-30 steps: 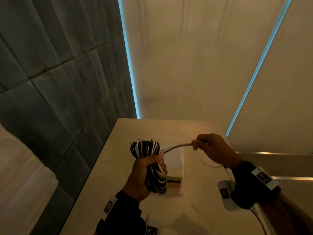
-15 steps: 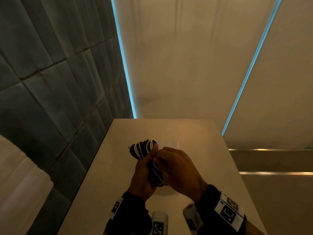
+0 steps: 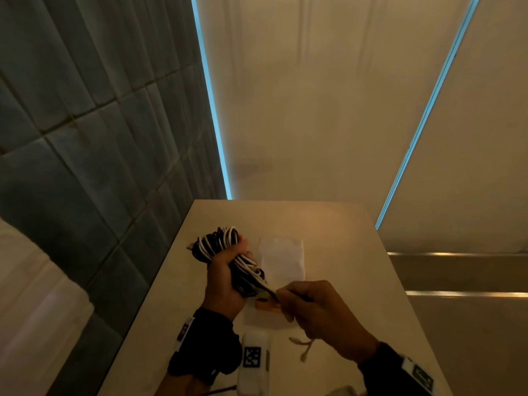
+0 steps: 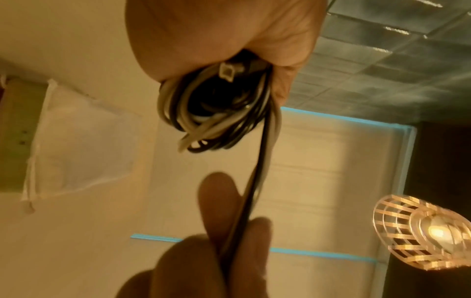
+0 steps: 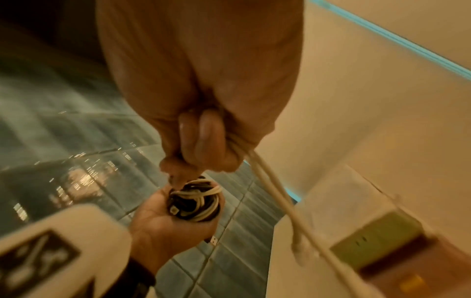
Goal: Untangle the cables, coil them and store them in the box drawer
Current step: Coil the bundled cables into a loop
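Right hand [image 3: 323,315] has drawn the cable [image 3: 267,288] (taut) toward the person.

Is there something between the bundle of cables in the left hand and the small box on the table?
Yes. The black-and-white coiled cable bundle, gripped by the left hand, is above the table. A white translucent drawstring pouch covers the green-and-orange box; no open drawer is visible.

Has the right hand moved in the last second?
Yes. The right hand has come in from the table's right edge, toward the person, and now pinches a cable end just below the coil that the left hand holds.
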The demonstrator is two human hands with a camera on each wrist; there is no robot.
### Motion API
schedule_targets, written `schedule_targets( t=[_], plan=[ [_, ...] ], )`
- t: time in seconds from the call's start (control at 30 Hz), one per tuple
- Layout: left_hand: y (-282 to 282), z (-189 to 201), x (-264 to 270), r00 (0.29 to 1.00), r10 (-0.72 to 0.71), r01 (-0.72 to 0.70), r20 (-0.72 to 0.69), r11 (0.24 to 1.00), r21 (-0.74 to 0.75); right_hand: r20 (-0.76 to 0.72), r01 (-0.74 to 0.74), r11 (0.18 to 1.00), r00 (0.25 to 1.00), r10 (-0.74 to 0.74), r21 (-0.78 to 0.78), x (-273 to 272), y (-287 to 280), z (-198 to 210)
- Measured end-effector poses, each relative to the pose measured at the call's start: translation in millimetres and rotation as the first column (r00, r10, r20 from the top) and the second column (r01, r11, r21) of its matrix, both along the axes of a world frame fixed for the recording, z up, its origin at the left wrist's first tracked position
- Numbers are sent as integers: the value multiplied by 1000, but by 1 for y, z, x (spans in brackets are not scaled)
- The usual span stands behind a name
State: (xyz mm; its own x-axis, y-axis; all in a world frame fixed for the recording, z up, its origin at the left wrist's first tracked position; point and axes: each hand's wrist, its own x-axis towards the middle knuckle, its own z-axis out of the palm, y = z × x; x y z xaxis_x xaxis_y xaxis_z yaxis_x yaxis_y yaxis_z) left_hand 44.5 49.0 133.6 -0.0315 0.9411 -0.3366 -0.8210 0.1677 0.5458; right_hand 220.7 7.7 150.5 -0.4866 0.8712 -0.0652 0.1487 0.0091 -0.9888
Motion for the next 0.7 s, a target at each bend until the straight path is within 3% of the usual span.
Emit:
schedule_targets(
  t=[0.13,0.23,0.3,0.37,0.47,0.53,0.7],
  plan=[
    [-4,11,3,999,1,1,-45,999,38,-271,-152,914,961,48,-375,6,4,-6],
    [-4,19,2,998,-33,38,-46,995,90,-367,-330,794,919,146,-510,11,8,-19],
    [-6,19,-1,994,-104,108,-35,981,159,-342,-394,747,910,234,-535,15,15,-23],
    [-9,17,-2,971,-228,238,-68,946,221,-214,-359,780,933,289,-513,21,26,-17],
    [-19,22,-2,869,-385,455,-311,869,196,34,-219,905,968,248,-365,30,45,3],
    [-24,27,4,811,-376,477,-448,869,134,164,-156,961,967,196,-228,32,55,20],
    [-29,21,17,826,-316,398,-467,913,86,274,-193,981,944,183,11,20,69,45]
  ],
)
